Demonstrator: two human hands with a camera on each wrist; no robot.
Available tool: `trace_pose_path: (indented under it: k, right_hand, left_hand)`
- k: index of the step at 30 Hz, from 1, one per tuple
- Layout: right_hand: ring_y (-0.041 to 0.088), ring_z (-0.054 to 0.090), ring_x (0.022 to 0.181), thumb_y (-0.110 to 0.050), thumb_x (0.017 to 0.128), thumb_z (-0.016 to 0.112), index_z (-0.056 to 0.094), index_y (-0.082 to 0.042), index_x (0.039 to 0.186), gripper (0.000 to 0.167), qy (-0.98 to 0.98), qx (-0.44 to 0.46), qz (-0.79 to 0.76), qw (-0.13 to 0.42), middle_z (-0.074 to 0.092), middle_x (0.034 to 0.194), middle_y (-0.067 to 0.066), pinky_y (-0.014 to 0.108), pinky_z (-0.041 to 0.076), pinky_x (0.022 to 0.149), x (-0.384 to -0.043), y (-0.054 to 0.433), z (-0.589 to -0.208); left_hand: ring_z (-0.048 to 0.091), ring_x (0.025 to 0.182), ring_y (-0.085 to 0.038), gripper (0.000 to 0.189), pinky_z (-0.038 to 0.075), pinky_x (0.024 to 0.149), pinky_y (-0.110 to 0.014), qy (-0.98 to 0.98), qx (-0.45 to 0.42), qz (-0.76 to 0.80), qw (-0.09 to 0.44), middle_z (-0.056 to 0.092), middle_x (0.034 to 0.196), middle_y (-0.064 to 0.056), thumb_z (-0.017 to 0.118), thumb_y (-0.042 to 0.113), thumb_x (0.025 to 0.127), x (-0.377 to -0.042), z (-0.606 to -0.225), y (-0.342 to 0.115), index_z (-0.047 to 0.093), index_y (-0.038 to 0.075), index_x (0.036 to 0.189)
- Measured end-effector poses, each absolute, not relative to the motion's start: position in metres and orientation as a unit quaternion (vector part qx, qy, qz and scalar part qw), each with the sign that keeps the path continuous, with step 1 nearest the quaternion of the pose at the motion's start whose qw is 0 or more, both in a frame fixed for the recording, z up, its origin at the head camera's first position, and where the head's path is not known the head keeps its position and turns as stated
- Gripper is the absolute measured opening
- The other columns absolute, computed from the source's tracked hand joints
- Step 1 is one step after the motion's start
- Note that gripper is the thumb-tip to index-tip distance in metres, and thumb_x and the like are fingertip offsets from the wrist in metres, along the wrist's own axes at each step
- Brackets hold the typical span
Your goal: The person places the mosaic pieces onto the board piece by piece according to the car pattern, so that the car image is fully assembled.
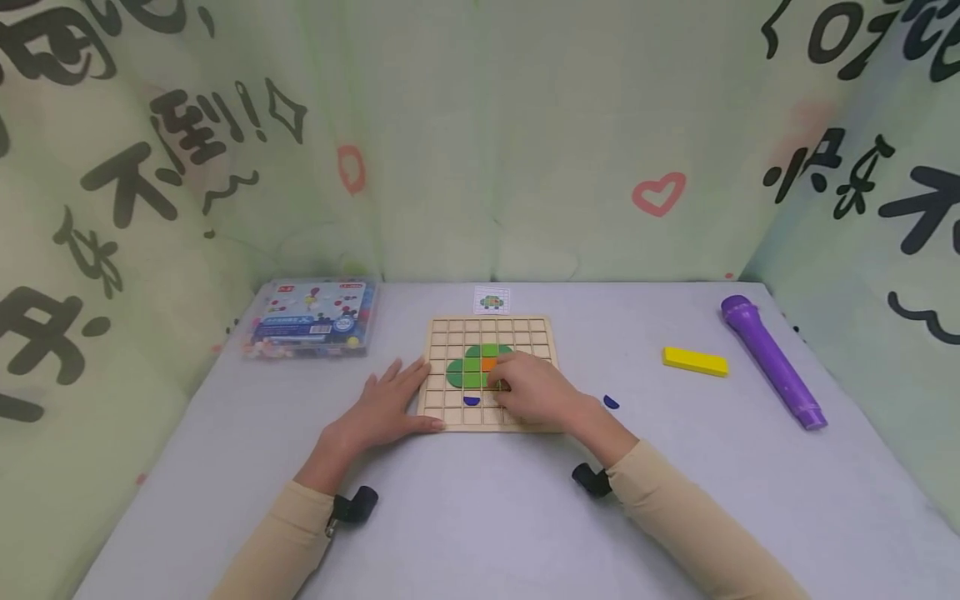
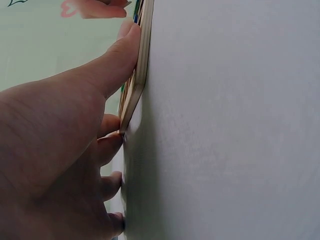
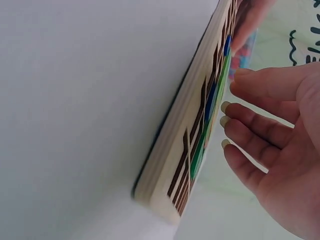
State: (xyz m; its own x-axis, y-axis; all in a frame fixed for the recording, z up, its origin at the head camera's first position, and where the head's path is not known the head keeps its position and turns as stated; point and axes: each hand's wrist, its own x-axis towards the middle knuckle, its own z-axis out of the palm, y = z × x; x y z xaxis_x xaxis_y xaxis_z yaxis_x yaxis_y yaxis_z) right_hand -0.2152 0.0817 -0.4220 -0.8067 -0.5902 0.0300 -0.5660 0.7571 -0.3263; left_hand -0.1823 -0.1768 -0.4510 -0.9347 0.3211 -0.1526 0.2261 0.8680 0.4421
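Observation:
A wooden grid board point(image 1: 450, 329) lies on the table, with green tiles point(image 1: 471, 379) and an orange tile point(image 1: 489, 364) set in its middle. One blue half-round piece point(image 1: 471, 401) sits lower on the grid. My left hand point(image 1: 386, 404) rests along the board's left edge, fingers spread, thumb point(image 2: 125, 45) at the near corner. My right hand point(image 1: 536, 387) hovers over the board's right half, covering part of the tiles. In the right wrist view its fingers are loosely bent with nothing visible between them; another blue piece point(image 3: 210, 102) lies on the board near the fingertips.
A small pattern card point(image 1: 491, 300) lies behind the board. At the back left is a clear box of colourful parts point(image 1: 311, 321). To the right are a blue half-round piece point(image 1: 611, 402), a yellow block point(image 1: 695, 362) and a purple microphone-shaped tube point(image 1: 776, 367). Curtains surround the table.

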Motion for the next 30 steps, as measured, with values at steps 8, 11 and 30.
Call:
trace_pose_path:
  k: [8,11,30]
  right_hand:
    - [0.014,0.060,0.089,-0.007,0.087,0.067,0.078,-0.012,0.099,0.017,0.944,-0.263,-0.186,0.069,0.069,0.096,-0.002,0.032,0.055,0.079,-0.218,0.119,-0.418]
    - [0.015,0.057,0.080,-0.004,0.086,0.066,0.078,-0.010,0.098,0.018,0.944,-0.244,-0.206,0.076,0.067,0.090,-0.002,0.029,0.051,0.071,-0.219,0.137,-0.415]
    - [0.017,0.053,0.072,-0.012,0.084,0.076,0.070,-0.010,0.086,0.007,0.964,-0.169,-0.150,0.138,0.064,0.080,0.002,0.028,0.047,0.064,-0.220,0.216,-0.413]
  left_hand:
    - [0.009,0.155,-0.041,0.099,0.010,0.119,-0.071,0.960,0.147,0.209,0.112,0.020,0.167,-0.007,0.069,0.062,0.083,-0.182,-0.452,-0.176,0.027,0.012,0.158]
    - [0.008,0.155,-0.041,0.100,0.010,0.119,-0.071,0.961,0.148,0.206,0.112,0.020,0.167,-0.006,0.069,0.063,0.083,-0.183,-0.453,-0.177,0.026,0.013,0.158]
    - [0.007,0.155,-0.042,0.100,0.007,0.119,-0.071,0.959,0.145,0.216,0.116,0.020,0.167,-0.009,0.069,0.061,0.084,-0.182,-0.451,-0.177,0.025,0.012,0.158]
